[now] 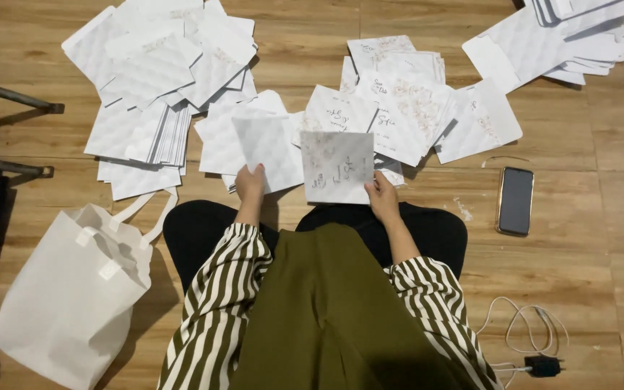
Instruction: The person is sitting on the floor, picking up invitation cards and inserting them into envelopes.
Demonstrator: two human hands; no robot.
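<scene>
Holding a white quilted envelope [267, 148] in the left hand [249, 182] and a floral printed card [336, 166] in the right hand [382, 193], fingers are clamped on each bottom edge, just above the lap. Card and envelope mouth are best squared before sliding. Open floor is left only at the near right, between the phone [516, 201] and the charger cable [525, 332]; envelope piles [154, 79] crowd the far side and a white tote bag [66, 296] the near left.

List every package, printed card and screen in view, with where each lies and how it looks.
Printed card: right hand, square, white, faint floral pattern.
Envelope: left hand, white, embossed.
Envelope piles: floor ahead, white.
Printed cards: centre-right, white, floral.
Phone: floor, right, dark screen.
Tote bag: left, white.
</scene>
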